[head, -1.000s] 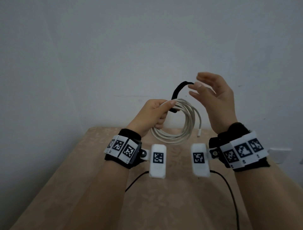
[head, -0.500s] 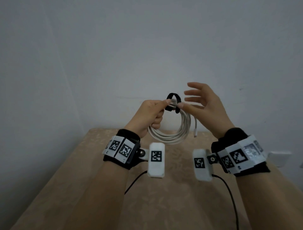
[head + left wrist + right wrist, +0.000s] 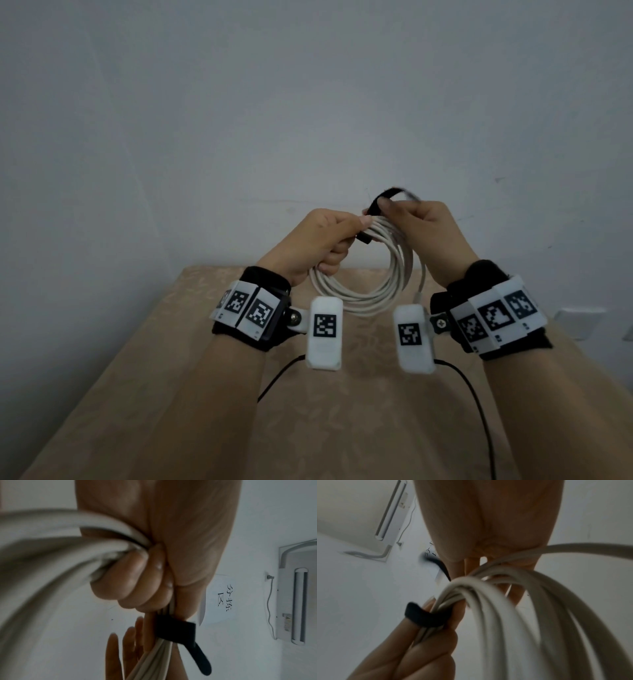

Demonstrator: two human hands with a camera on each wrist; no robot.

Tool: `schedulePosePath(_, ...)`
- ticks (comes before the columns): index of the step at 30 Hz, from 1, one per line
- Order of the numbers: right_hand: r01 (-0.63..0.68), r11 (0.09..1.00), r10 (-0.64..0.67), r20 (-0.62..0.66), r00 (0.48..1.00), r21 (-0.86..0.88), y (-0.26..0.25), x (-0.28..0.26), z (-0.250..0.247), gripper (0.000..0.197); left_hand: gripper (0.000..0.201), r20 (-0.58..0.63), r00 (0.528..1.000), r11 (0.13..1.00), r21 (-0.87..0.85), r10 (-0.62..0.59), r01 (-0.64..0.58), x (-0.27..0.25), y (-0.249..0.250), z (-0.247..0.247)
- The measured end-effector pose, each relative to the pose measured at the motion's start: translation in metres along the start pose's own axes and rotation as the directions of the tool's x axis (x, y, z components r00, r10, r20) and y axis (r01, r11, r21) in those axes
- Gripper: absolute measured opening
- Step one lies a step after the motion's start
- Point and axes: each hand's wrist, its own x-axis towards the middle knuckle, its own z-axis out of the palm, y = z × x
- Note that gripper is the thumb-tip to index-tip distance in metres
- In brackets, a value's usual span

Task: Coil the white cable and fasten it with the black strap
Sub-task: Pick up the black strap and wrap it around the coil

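Note:
The white cable (image 3: pixel 376 294) hangs as a coil of several loops above the table. My left hand (image 3: pixel 356 226) grips the coil's top, fingers curled round the bundle (image 3: pixel 154 655). The black strap (image 3: pixel 385 198) arches above the bundle, and its lower end (image 3: pixel 364 238) sticks out under my left thumb. Seen from the left wrist, the strap (image 3: pixel 176 631) wraps the bundle with a tail hanging free. My right hand (image 3: pixel 394 212) pinches the strap's upper part just right of the left hand. In the right wrist view the strap (image 3: pixel 423 618) crosses the cable (image 3: pixel 505 615) at the left hand's fingertips.
A table with a beige patterned cloth (image 3: pixel 342 428) lies below the hands, against a plain grey wall. Black wires (image 3: pixel 472 394) run from the wrist cameras. A wall socket (image 3: pixel 579 322) is at the right. An air conditioner (image 3: pixel 298 601) and a paper sign (image 3: pixel 223 599) are on the wall.
My right hand, open with spread fingers before, has curled and taken the strap. The strap now stands in a taller arch. The left hand keeps its grip on the coil.

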Motion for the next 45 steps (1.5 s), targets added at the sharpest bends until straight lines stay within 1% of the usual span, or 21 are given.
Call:
schedulePosePath(1,-0.021,1.0,0.02,0.017,1.0,0.014,-0.002,-0.001,0.0,0.035,0.023,0.006,1.0,1.0,-0.002,0.003,-0.003,0.0,0.0,0.0)
schedulePosePath(5,-0.046,0.996,0.04,0.072,0.997,0.077,-0.006,-0.003,0.002,0.028,0.026,-0.005,1.0,1.0,-0.017,0.011,-0.011,-0.001,0.003,-0.003)
schedulePosePath(8,-0.067,0.988,0.061,0.05,0.997,0.139,-0.004,-0.003,0.001,0.024,0.032,-0.022,1.0,0.999,-0.047,0.021,-0.022,0.0,0.003,-0.004)
schedulePosePath(11,-0.086,0.977,0.082,0.025,0.996,0.195,-0.003,-0.003,-0.003,0.022,0.046,-0.052,0.998,0.994,-0.106,0.022,-0.027,-0.001,0.001,-0.007)
schedulePosePath(15,-0.107,0.962,0.092,0.073,0.993,0.25,-0.003,-0.002,-0.005,0.025,0.05,-0.079,0.997,0.991,-0.126,0.026,-0.036,-0.002,0.001,-0.012)
schedulePosePath(17,-0.132,0.944,0.105,0.103,0.989,0.304,-0.004,-0.003,-0.004,0.027,0.046,-0.089,0.996,0.989,-0.14,0.03,-0.042,-0.001,0.001,-0.013)
schedulePosePath(20,-0.16,0.914,0.125,0.117,0.985,0.374,-0.004,-0.004,0.0,0.029,0.021,-0.109,0.993,0.99,-0.122,0.05,-0.064,0.0,0.001,-0.013)
schedulePosePath(23,-0.182,0.887,0.138,0.134,0.981,0.425,-0.005,-0.003,0.002,0.029,0.026,-0.142,0.988,0.992,-0.097,0.067,-0.081,0.001,0.0,-0.013)
schedulePosePath(26,-0.242,0.865,0.161,0.213,0.964,0.439,-0.007,0.0,0.001,0.032,0.025,-0.173,0.98,0.991,-0.073,0.101,-0.115,0.001,0.0,-0.011)
schedulePosePath(29,-0.234,0.854,0.115,0.269,0.956,0.465,-0.007,0.0,0.001,0.036,0.025,-0.21,0.971,0.988,-0.068,0.119,-0.136,0.001,-0.001,-0.012)
schedulePosePath(32,-0.196,0.841,0.066,0.263,0.962,0.504,-0.004,-0.002,0.002,0.036,0.025,-0.225,0.967,0.989,-0.061,0.12,-0.136,0.002,-0.003,-0.013)
schedulePosePath(35,-0.177,0.845,0.04,0.27,0.962,0.505,-0.004,-0.003,0.0,0.038,0.021,-0.224,0.967,0.99,-0.037,0.125,-0.137,0.002,-0.003,-0.013)
schedulePosePath(38,-0.182,0.855,0.054,0.265,0.963,0.486,-0.004,-0.003,0.0,0.04,0.022,-0.228,0.965,0.991,-0.017,0.128,-0.135,0.003,-0.004,-0.013)
schedulePosePath(45,-0.158,0.87,0.079,0.185,0.98,0.467,-0.001,-0.002,0.003,0.036,0.02,-0.232,0.963,0.99,0.022,0.141,-0.14,0.003,-0.003,-0.009)
